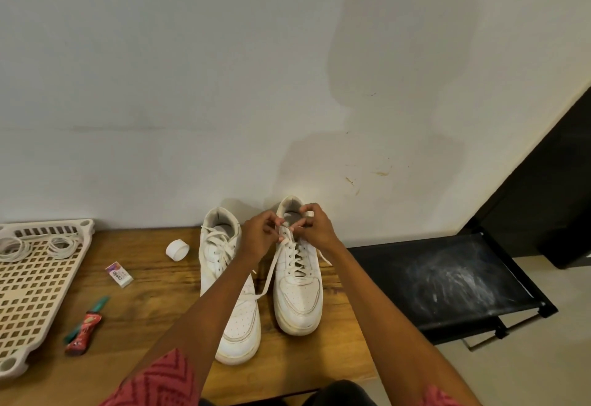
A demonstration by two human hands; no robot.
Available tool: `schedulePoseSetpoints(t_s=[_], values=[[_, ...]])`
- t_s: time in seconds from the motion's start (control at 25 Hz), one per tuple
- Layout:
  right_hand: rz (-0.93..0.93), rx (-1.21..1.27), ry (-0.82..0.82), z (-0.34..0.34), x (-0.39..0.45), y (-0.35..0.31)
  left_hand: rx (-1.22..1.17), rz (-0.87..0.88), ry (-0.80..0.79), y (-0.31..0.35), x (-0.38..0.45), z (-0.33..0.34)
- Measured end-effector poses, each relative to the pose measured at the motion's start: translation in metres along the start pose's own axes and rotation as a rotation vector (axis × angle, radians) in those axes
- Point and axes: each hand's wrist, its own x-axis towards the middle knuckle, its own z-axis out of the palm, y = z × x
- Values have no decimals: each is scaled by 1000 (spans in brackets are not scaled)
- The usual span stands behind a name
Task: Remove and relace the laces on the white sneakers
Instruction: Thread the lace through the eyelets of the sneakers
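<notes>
A: What lies around?
B: A perforated tray (28, 281) at the tabletop's (160, 303) left edge, an eraser (119, 274), a tape roll (177, 249).
A: The hands?
B: Left hand (259, 235) and right hand (315, 228) pinch the lace (271, 273) at the right sneaker's (297, 281) top eyelets, by the back edge.
A: Count?
B: 2 sneakers; the left sneaker (232, 284) stands beside it.

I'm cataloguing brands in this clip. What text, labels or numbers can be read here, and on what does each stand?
"camlin": on the small white box lying on the table, printed along its purple-marked face; the smaller print beside it is too blurred to read.
Red wrapper by the tray: has markings, but too small and blurred to read.
Sneakers: no readable brand or number visible.
</notes>
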Motion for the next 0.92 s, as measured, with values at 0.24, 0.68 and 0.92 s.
schedulePoseSetpoints(t_s=[0.24, 0.68, 0.92], values=[[-152, -215, 154, 20, -15, 7, 14, 128, 101, -2, -15, 4], [73, -278, 227, 39, -84, 24, 122, -124, 388, 30, -32, -2], [88, -172, 119, 42, -92, 34, -329, -220, 830, 84, -31, -83]])
